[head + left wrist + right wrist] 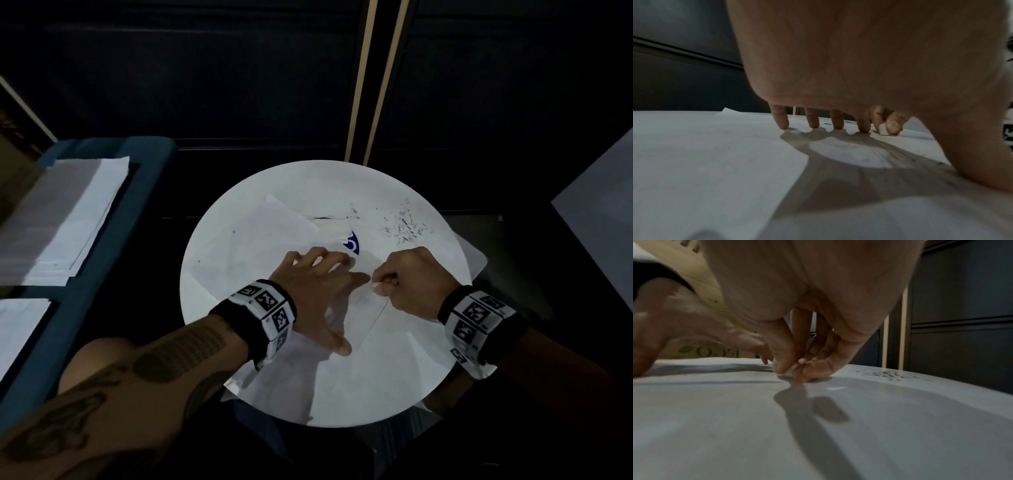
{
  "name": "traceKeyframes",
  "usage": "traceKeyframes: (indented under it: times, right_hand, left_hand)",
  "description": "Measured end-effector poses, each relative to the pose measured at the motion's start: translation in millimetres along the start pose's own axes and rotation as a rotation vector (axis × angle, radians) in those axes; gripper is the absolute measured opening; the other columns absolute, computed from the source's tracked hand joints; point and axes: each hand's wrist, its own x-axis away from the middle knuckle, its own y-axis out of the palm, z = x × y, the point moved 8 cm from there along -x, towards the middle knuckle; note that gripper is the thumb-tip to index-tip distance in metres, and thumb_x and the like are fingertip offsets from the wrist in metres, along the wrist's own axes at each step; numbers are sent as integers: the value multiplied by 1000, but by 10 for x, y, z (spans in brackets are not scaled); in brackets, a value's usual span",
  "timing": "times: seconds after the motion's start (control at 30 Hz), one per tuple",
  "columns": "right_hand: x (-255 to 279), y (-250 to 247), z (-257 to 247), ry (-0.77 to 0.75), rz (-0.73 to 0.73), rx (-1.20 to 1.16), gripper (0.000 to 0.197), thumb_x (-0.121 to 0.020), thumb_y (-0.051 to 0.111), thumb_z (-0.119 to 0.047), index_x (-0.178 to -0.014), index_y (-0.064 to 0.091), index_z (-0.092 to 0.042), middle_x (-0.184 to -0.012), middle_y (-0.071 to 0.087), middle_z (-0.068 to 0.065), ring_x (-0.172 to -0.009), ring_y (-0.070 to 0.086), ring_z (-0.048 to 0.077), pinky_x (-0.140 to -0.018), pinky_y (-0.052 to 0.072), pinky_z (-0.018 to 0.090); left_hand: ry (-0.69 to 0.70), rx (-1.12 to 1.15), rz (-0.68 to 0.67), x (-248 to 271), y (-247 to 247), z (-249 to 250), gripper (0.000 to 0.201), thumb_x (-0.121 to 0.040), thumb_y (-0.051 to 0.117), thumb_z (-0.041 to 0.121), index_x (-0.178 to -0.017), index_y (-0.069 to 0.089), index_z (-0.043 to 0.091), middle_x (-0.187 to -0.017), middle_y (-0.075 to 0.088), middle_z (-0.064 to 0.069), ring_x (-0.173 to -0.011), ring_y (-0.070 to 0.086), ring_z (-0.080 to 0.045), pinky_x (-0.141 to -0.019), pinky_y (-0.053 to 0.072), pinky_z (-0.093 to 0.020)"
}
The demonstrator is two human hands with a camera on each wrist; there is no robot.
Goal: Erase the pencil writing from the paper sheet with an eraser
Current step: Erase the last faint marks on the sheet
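A white paper sheet (pixel 260 236) lies on the round white table (pixel 394 377). My left hand (pixel 318 284) is spread on the sheet, its straight fingertips (pixel 784 125) pressing it flat, thumb stretched toward me. My right hand (pixel 404 281) sits just right of it and pinches a small white eraser (pixel 376 284) between thumb and fingers. The eraser (pixel 884 129) touches the paper beside my left index finger; in the right wrist view the eraser (pixel 790 369) shows between thumb and curled fingers. Faint pencil lines (pixel 373 322) run below the hands.
Dark eraser crumbs (pixel 406 224) lie scattered at the table's far right. A blue-printed item (pixel 351 244) pokes out from under the sheet. A stack of papers (pixel 68 219) rests on a blue seat (pixel 150 150) at left. Dark panels stand behind.
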Motion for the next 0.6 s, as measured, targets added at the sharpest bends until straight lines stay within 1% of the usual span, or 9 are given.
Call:
traceKeyframes:
  times: [0.1,0.17,0.23,0.27,0.37,0.4,0.5,0.53,0.6]
  right_hand:
    - [87,281,-308,-174,-143,99,16,-93,63,-15,-81,72,-21,-86,57,-5,-84,61,21,-76,55,41]
    - [19,279,-240,-166,-159,142,18,-93,62,-13,-79,67,-24,-85,48,-7,-83,59,22,-74,53,39]
    - [-26,168,-95,-93,-128,147,12,-95,64,-15,-88,70,-23,-90,52,-5,-89,61,23,-78,53,38]
    - [-16,161,-110,-104,-120,141,11,-95,64,-15,-91,71,-22,-95,56,-3,-92,62,24,-81,54,39]
    - [129,361,-431,-290,-232,177,21,-90,65,-6,-98,77,-21,-106,65,1,-97,62,23,-87,54,39]
    - [116,375,-423,-288,-251,189,22,-90,64,-5,-101,77,-21,-107,65,0,-98,61,23,-87,53,39]
    - [-15,201,-209,-170,-155,225,16,-95,64,-10,-103,75,-18,-105,63,2,-98,61,28,-85,53,42]
    - [5,220,-255,-191,-155,230,18,-92,65,-7,-103,76,-17,-105,64,2,-97,62,29,-84,54,42]
    - [109,341,-468,-321,-216,233,26,-85,66,1,-99,78,-17,-105,67,2,-94,64,27,-82,56,41]
  left_hand:
    - [-9,-9,0,-31,25,-10,122,-58,64,96,-156,3,56,-168,-1,19,-154,1,-22,-121,17,-55]
    - [-10,-5,-8,-31,27,-9,121,-59,65,95,-155,2,58,-169,-1,18,-154,-1,-22,-121,15,-56]
    - [-8,10,-18,-34,21,-17,122,-60,67,94,-155,-1,59,-170,-4,18,-155,-4,-20,-122,12,-57]
    - [-5,17,-17,-38,26,-22,122,-60,67,94,-155,-1,59,-170,-4,18,-155,-4,-21,-122,12,-57]
    - [-4,14,-1,-44,48,-40,119,-58,64,96,-154,5,59,-168,-1,17,-155,-2,-24,-120,14,-55]
    - [-4,13,-2,-51,53,-43,119,-57,64,96,-154,6,59,-168,-1,16,-155,-2,-25,-120,14,-55]
    - [-1,28,-19,-58,62,-42,121,-58,66,95,-156,5,58,-170,-2,16,-155,-4,-23,-120,12,-60]
    - [-3,28,-18,-53,65,-44,120,-58,66,95,-155,6,58,-169,-2,17,-155,-5,-22,-121,11,-59]
    - [-6,14,-8,-45,71,-52,117,-58,64,96,-154,10,56,-168,-2,18,-155,-4,-22,-121,11,-56]
